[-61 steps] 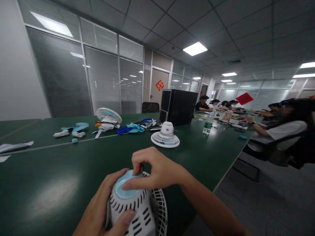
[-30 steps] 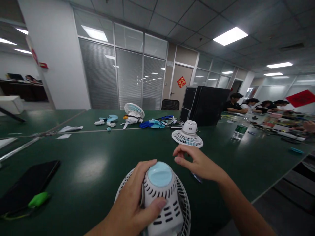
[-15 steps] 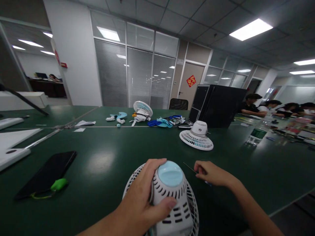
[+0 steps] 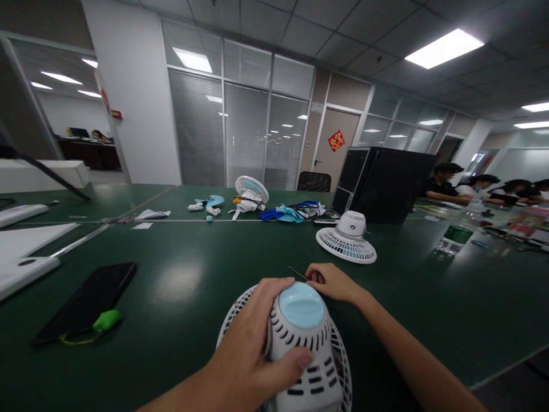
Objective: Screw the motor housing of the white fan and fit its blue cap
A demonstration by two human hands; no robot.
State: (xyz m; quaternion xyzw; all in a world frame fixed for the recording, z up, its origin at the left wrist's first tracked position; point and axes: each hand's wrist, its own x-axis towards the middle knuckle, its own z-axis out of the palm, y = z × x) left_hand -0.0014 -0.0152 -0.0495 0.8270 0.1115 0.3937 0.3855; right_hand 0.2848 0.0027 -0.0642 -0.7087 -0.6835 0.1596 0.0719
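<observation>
A white desk fan (image 4: 306, 355) lies face down on the green table (image 4: 193, 269), its motor housing pointing up with a light blue cap (image 4: 301, 305) on top. My left hand (image 4: 253, 357) is wrapped round the left side of the housing, thumb across its front. Just behind the fan, my right hand (image 4: 332, 282) is closed in a pinch on a thin metal tool (image 4: 298, 273). The tool's tip points left, just above the table.
A black phone (image 4: 86, 300) with a green tag (image 4: 107, 319) lies to the left. A second white fan (image 4: 348, 240) sits face down beyond, in front of a black computer case (image 4: 381, 183). Loose fan parts (image 4: 251, 197) lie further back. People (image 4: 446, 183) sit far right.
My right hand left the blue cap, reached to the table on the right, closed on a thin tool and came back toward the fan. My view turned left.
</observation>
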